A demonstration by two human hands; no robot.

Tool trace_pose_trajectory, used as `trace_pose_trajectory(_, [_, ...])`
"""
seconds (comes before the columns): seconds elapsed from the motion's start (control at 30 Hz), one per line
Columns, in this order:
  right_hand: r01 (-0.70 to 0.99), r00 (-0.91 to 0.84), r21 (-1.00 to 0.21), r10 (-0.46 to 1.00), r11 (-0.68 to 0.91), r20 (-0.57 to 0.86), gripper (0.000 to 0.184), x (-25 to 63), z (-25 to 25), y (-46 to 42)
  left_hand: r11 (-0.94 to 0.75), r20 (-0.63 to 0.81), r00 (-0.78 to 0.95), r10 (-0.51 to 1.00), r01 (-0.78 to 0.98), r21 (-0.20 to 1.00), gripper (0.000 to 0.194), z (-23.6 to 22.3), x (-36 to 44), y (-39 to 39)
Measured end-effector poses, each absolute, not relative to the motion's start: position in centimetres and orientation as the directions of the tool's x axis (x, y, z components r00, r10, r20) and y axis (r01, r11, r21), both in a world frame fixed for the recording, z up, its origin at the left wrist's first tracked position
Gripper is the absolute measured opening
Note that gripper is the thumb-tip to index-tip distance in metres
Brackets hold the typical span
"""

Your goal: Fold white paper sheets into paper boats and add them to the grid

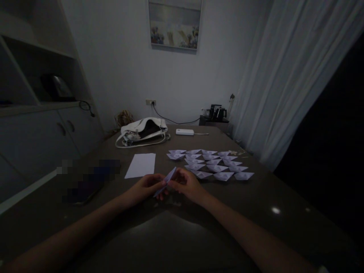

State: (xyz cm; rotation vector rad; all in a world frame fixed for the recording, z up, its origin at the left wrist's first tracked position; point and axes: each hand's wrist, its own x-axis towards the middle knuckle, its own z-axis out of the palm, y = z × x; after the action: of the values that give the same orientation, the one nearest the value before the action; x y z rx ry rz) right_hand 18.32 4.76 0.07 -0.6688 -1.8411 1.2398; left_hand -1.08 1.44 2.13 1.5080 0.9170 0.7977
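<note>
Between both hands, just above the dark table, I hold a folded piece of white paper (170, 176), tilted with one point up to the right. My left hand (149, 187) grips its left side, thumb on the near face. My right hand (187, 184) pinches it from the right, with thumb and fingers closed on the fold. Some fingertips are hidden behind the paper. Beyond my right hand, several folded paper boats (215, 168) stand in rows. A stack of white paper sheets (141, 165) lies flat beyond my left hand.
A white handbag (143, 131) sits at the far left of the table (182, 242). Right of it lies a white power bank (184, 132) with a short cable. A dark phone-like object (88, 189), partly pixelated, is at left. A curtain (264, 83) hangs on the right.
</note>
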Motion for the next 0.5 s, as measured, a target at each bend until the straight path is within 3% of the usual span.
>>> trace_pose_trajectory(0.2, [0.049,-0.563,-0.938,0.785,0.342,0.257,0.033,18.37,0.04,4.99,-0.038,-0.015,0.483,0.876,0.100,0.994,0.033,1.81,-1.35,1.71])
trace_pose_trajectory(0.5, [0.035,-0.575,-0.929,0.768,0.370,0.284,0.029,18.39,0.50,4.87,-0.075,0.009,0.387,0.922,0.155,0.985,0.036,2.29,-1.05,1.61])
